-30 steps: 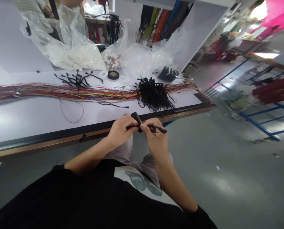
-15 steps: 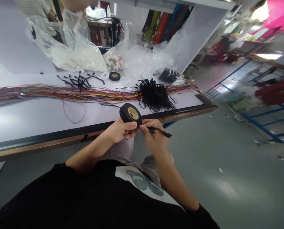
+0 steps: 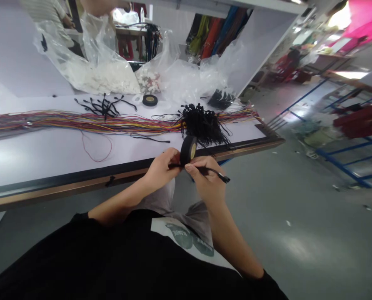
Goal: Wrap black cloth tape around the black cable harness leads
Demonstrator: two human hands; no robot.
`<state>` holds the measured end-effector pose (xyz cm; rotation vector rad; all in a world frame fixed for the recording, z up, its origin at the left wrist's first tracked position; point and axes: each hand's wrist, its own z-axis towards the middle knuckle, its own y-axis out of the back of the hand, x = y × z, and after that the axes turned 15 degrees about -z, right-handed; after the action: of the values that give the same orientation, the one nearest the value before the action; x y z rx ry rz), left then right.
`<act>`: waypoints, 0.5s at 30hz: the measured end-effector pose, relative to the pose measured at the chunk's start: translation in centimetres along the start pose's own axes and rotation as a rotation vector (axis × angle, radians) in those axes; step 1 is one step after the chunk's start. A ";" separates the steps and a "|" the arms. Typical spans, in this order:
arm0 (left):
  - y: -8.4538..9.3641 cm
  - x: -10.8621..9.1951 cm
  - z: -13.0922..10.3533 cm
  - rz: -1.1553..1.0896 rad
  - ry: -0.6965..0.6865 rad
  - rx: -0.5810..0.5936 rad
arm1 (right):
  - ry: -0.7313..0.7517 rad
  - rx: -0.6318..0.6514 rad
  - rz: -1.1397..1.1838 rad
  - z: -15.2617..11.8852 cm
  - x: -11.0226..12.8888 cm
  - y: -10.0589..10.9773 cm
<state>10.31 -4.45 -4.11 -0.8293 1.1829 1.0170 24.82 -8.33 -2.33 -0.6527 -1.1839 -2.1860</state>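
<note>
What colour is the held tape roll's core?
The core is pale yellow, seen best in the head view.

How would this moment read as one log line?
right hand: holding black cable | left hand: beside tape roll, grip unclear | second roll: flat on table

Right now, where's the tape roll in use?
Mid-picture in the head view, the black tape roll is between the left hand and right hand, this side of the black cable heap.
</note>
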 end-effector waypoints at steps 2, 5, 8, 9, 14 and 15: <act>-0.7 0.2 0.0 0.003 0.000 -0.006 | -0.016 0.014 -0.043 -0.1 0.1 0.0; -1.4 0.2 -0.2 -0.048 0.024 -0.061 | -0.084 0.104 -0.084 -0.2 -0.1 -0.1; -1.8 0.4 -0.2 -0.311 0.098 -0.084 | -0.058 0.037 -0.089 -0.3 -0.6 -0.4; -1.8 0.5 -0.2 -0.428 0.140 -0.060 | -0.025 -0.020 -0.089 -0.4 -0.8 -0.5; -0.4 0.8 0.4 -0.821 0.369 0.196 | 0.083 -0.030 0.055 -0.7 -1.2 -0.9; 0.0 0.9 0.6 -0.866 0.388 0.254 | 0.063 -0.009 0.113 -0.8 -1.3 -0.9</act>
<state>10.58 -3.77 -4.88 -1.2078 1.0682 -0.0052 25.00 -8.27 -4.04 -0.6339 -1.0790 -2.1029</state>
